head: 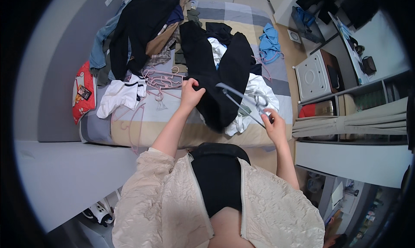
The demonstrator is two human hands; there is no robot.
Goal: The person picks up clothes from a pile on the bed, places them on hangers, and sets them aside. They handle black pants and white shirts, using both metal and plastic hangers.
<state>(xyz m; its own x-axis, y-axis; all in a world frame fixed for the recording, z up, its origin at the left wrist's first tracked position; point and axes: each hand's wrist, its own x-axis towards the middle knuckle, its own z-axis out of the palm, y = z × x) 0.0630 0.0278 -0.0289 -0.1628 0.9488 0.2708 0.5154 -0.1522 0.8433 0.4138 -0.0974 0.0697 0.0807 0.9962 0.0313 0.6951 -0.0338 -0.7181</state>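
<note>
My left hand (191,93) pinches the edge of a black garment (207,72) that looks like a pair of trousers, its two long parts stretching away over the bed. In my right hand (274,126) is a grey clothes hanger (241,106), its far end lying over the black garment's right side. White crumpled clothes (259,89) lie just beyond and beside the hanger. Left of my left hand, several pink hangers (162,79) lie in a tangle, next to a folded white garment with dark trim (116,93).
A heap of dark clothes and denim (139,27) covers the bed's far left. A red cushion (85,102) with a phone-like object on it lies at the left edge. A blue cloth (269,42) is at the far right. Shelves with a curtain (356,118) stand right of the bed (155,134).
</note>
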